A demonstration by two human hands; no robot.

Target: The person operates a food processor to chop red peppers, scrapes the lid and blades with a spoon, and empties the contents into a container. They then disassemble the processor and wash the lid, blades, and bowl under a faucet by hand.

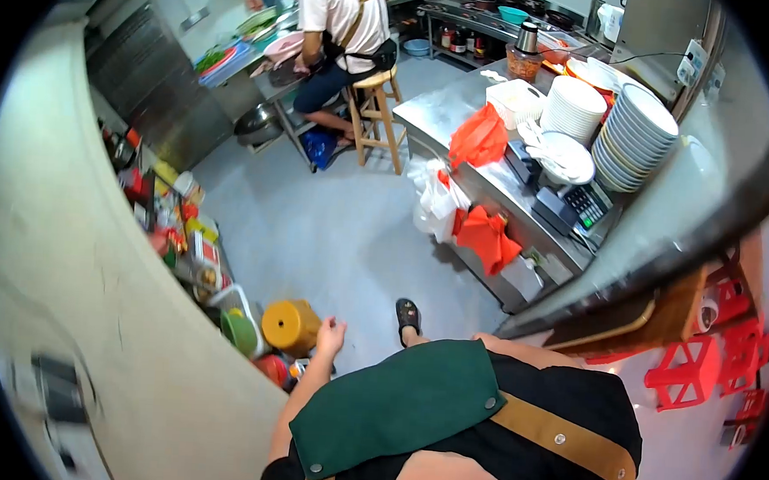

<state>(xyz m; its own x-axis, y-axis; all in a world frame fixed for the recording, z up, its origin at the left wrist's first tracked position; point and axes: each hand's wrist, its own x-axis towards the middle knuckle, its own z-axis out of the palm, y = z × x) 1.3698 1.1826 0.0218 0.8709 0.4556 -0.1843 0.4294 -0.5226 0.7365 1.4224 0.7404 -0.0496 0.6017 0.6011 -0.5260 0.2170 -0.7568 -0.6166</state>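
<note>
My left hand (pixel 332 335) hangs low at my left side, just right of a yellow plastic stool (pixel 291 325). Its fingers look loosely curled, and nothing shows in them. A green and black apron (pixel 402 402) with brown straps covers my front. Part of my right arm (pixel 531 352) shows past the apron's edge, while my right hand is out of sight. One foot in a black clog (pixel 408 318) is on the grey floor.
A steel counter (pixel 435 112) at right carries stacked plates (pixel 638 136), bowls (pixel 574 106) and red bags (pixel 479 136). Further back, a person (pixel 348 29) sits on a wooden stool (pixel 376 109). Shelved goods (pixel 185 221) line the left wall; red stools (pixel 686 373) stand right.
</note>
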